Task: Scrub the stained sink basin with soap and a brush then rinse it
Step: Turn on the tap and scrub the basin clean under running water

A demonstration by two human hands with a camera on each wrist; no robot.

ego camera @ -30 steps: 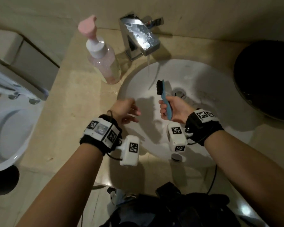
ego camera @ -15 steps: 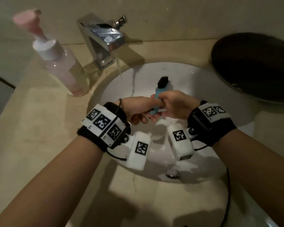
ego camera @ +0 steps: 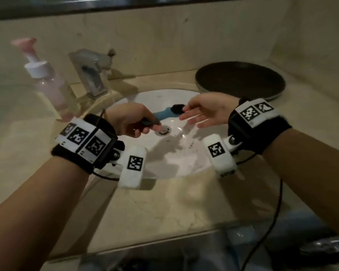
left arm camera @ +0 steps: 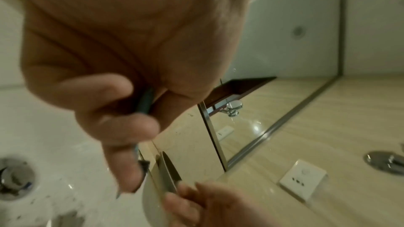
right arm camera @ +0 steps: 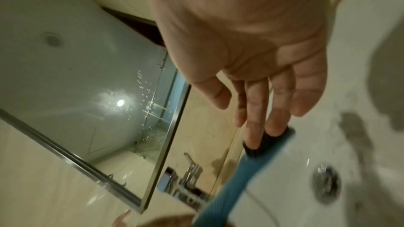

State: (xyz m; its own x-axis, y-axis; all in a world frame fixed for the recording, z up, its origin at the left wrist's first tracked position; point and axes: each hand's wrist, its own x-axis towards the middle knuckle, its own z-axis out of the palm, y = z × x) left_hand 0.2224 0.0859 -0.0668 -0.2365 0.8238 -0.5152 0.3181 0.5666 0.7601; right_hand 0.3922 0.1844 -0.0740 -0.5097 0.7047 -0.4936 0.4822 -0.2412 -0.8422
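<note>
A brush with a blue handle (ego camera: 162, 115) and black bristles (ego camera: 177, 108) is held level over the white sink basin (ego camera: 174, 159). My left hand (ego camera: 143, 124) grips the handle's end, seen as a teal strip (left arm camera: 145, 101) between curled fingers in the left wrist view. To the right, my right hand (ego camera: 192, 114) is open with straight fingers; its fingertips (right arm camera: 255, 137) lie at the bristles (right arm camera: 253, 149) and hold nothing. Below the brush (right arm camera: 231, 184) is the metal drain (ego camera: 164, 130). Dark smears (right arm camera: 349, 127) mark the wet basin wall.
A chrome faucet (ego camera: 90, 75) stands at the back left, with a pink pump soap bottle (ego camera: 47, 83) left of it. On the beige counter (ego camera: 164, 208) at the back right sits a dark round tray (ego camera: 240, 80). A mirror (right arm camera: 87, 75) covers the wall.
The brush has passed from my right hand to my left, which now grips the handle. The right hand has let go, opened and drawn off to the right. The view has tilted up.
</note>
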